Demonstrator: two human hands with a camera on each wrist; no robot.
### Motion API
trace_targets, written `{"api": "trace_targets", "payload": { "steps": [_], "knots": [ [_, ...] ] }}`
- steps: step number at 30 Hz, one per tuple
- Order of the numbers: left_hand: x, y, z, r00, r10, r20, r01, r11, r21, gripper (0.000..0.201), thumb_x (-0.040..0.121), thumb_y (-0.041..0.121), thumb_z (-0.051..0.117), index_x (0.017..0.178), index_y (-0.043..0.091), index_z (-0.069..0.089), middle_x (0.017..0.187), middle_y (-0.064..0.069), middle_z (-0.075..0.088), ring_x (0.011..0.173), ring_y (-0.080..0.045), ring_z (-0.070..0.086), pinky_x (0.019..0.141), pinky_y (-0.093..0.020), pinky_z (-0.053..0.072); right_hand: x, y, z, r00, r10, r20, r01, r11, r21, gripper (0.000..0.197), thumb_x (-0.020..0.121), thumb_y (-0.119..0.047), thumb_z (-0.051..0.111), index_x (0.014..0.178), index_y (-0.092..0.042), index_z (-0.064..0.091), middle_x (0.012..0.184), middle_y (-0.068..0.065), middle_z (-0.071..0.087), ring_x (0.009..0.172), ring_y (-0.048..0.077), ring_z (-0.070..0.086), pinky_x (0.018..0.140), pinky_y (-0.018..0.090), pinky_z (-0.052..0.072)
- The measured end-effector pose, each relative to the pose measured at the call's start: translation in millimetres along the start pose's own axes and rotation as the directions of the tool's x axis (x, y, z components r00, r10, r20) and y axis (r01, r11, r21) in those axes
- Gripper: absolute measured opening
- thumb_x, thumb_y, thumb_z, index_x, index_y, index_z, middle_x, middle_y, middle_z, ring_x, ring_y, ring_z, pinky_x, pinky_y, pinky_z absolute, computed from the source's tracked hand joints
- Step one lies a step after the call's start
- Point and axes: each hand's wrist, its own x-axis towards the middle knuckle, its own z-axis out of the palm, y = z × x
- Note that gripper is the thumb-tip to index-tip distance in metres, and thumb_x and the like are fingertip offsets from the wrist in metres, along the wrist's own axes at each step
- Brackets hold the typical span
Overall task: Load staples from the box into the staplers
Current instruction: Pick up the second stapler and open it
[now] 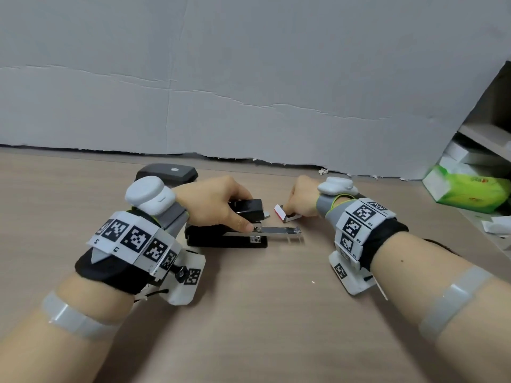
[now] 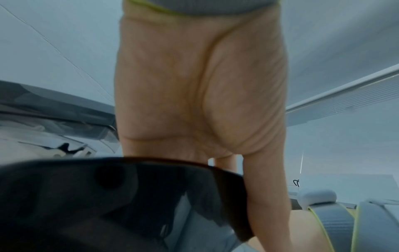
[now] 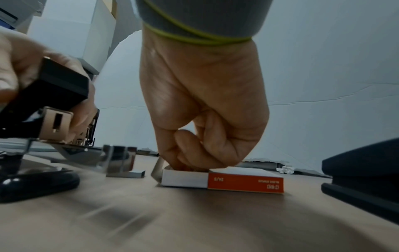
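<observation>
Table [image 1: 249, 313] carries all items. Black stapler [image 1: 243, 208] lies left of centre, its metal tray [image 1: 279, 230] extended; left hand [image 1: 215, 203] grips its top. Right hand [image 1: 301, 197], fingers curled, pinches into the open staple box [image 3: 224, 180] just right of the tray.

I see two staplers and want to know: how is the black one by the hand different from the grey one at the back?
The black stapler has its metal staple tray slid out in front; the grey stapler looks closed. The left hand holds the black stapler, while nothing touches the grey stapler. The black stapler lies nearer the person, the grey stapler by the wall. Both rest on the wooden table.
</observation>
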Motion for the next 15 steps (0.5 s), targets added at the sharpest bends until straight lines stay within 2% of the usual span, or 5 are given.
{"api": "trace_targets", "payload": {
  "steps": [2,4,7,12,15],
  "knots": [
    [0,-1,1,1.000,0.004,0.000,-0.004,1.000,0.002,0.025,0.078,0.044,0.076,0.095,0.027,0.070,0.083,0.003,0.070,0.070,-0.010,0.059,0.070,-0.027,0.048,-8,1,-4,1.000,-0.005,-0.022,0.007,0.996,0.087,0.036,0.050,-0.049,0.065,0.063,-0.016,0.057,0.061,0.006,0.064,0.054,0.025,0.050,0.063,0.031,0.044],
    [1,-2,2,1.000,0.006,0.002,-0.006,1.000,-0.011,0.023,0.078,0.043,0.077,0.092,0.027,0.069,0.080,0.004,0.069,0.067,-0.010,0.057,0.067,-0.026,0.046,-13,4,-8,0.998,-0.012,-0.059,0.024,0.979,0.204,0.023,0.064,-0.032,0.066,0.069,-0.011,0.062,0.057,0.007,0.070,0.051,0.025,0.060,0.065,0.029,0.051],
    [2,-4,2,1.000,-0.005,0.000,0.005,1.000,-0.021,0.022,0.076,0.044,0.078,0.089,0.028,0.069,0.079,0.003,0.068,0.065,-0.010,0.057,0.063,-0.023,0.044,-21,9,-15,0.994,-0.009,-0.111,0.044,0.946,0.321,0.019,0.069,-0.026,0.068,0.071,-0.008,0.063,0.061,0.009,0.075,0.058,0.031,0.073,0.067,0.037,0.059],
    [0,-3,2,1.000,-0.012,0.014,0.012,0.998,-0.058,0.022,0.075,0.045,0.079,0.089,0.031,0.070,0.080,0.003,0.070,0.067,-0.011,0.059,0.066,-0.025,0.048,-35,17,-20,0.975,-0.043,-0.220,0.154,0.842,0.517,0.002,0.071,-0.014,0.064,0.071,-0.015,0.063,0.062,0.008,0.075,0.054,0.025,0.067,0.057,0.031,0.050],
    [-1,0,2,1.000,-0.013,0.011,0.013,0.998,-0.059,0.022,0.077,0.041,0.078,0.091,0.027,0.070,0.075,0.008,0.068,0.064,-0.008,0.058,0.063,-0.021,0.047,-45,19,-21,0.959,-0.103,-0.266,0.250,0.750,0.612,0.012,0.080,-0.006,0.065,0.089,-0.012,0.067,0.064,0.005,0.072,0.045,0.011,0.063,0.043,0.019,0.042]
  ]
}}
